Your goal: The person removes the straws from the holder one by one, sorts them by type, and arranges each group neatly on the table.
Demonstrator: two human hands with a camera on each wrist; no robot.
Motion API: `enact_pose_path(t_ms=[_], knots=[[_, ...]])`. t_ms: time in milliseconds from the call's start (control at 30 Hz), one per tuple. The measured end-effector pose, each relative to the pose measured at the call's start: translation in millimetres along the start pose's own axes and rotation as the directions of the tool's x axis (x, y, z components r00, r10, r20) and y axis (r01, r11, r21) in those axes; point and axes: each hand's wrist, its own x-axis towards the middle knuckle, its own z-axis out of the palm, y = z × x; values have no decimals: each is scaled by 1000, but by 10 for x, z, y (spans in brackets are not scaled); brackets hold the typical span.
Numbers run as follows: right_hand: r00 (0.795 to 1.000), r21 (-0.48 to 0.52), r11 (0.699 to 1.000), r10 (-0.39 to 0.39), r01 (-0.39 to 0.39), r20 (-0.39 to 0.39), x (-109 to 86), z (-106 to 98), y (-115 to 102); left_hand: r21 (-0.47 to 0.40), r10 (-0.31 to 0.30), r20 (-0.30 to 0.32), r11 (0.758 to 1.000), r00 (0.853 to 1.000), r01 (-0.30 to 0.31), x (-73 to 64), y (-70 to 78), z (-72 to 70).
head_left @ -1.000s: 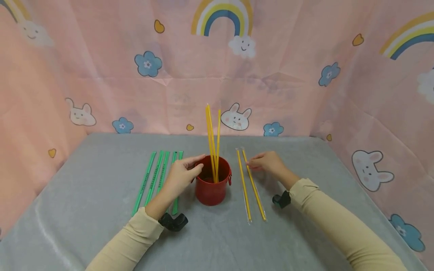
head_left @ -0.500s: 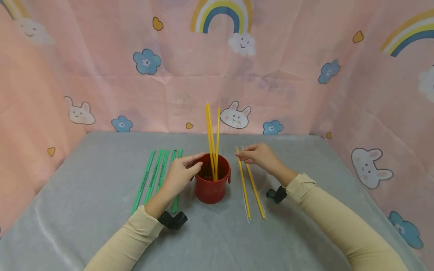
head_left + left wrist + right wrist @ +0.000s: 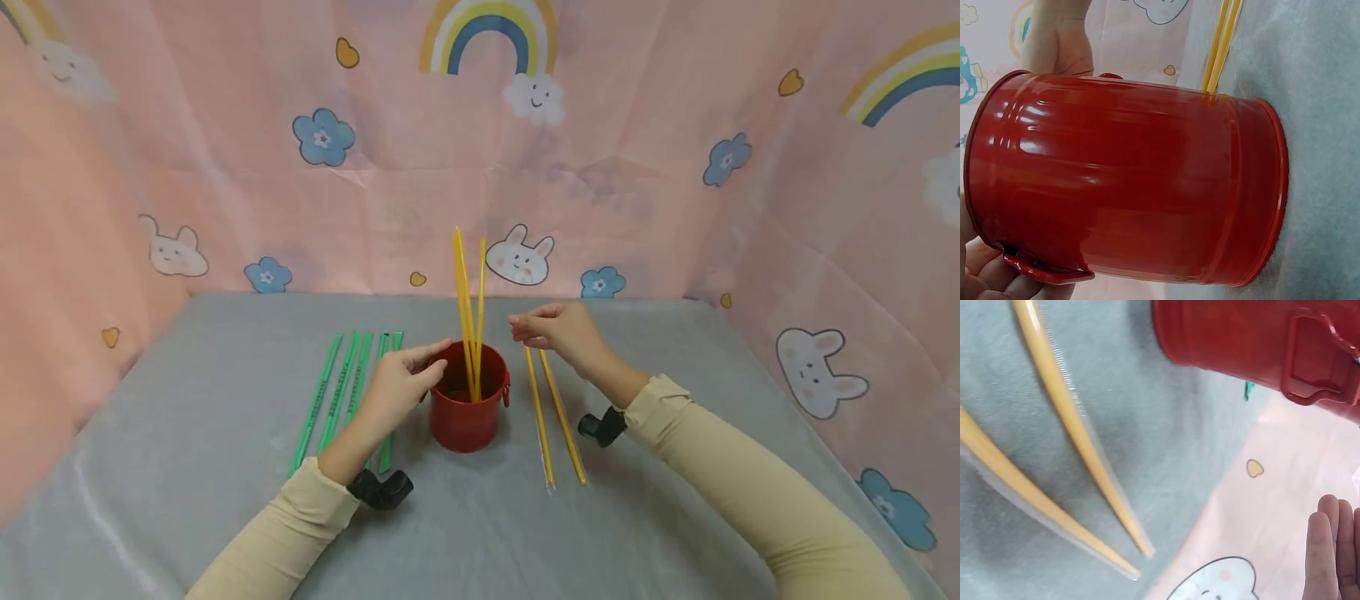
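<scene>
A small red metal bucket (image 3: 465, 421) stands upright, with yellow straws (image 3: 480, 325) leaning out of it. My left hand (image 3: 397, 383) holds its left rim, thumb on the near side; in the left wrist view fingers (image 3: 1007, 275) curl by the side handle (image 3: 1047, 272). Right of the bucket, two yellow straws in clear wrappers (image 3: 564, 421) lie side by side on the cloth. My right hand (image 3: 566, 333) hovers over their far ends, fingertips close together and pointing left. In the right wrist view its fingers (image 3: 1321, 556) are straight, with nothing visible in them.
Several slim green printed sleeves (image 3: 318, 404) lie left of the bucket, partly behind the left forearm. Grey cloth (image 3: 480, 533) covers the table. A pink printed curtain (image 3: 405, 200) rises at the back and sides. Black wrist mounts (image 3: 382, 490) sit under both wrists.
My right hand has moved left and away from me, from beside the right-hand wrapped straw toward the bucket. Both wrapped straws stay on the cloth. The left hand stays at the rim.
</scene>
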Motion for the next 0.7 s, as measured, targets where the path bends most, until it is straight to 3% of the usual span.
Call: enact_pose_path(t_ms=[400,700], knots=[[999,32,999,2,-3,54,12,21,-100,26,11,-1,1000,1000,-11,24,-10,-17],[996,115,992,52,-61,73,30,64,-126,3,-5,-2,1000,1000,5,18,9,-31]])
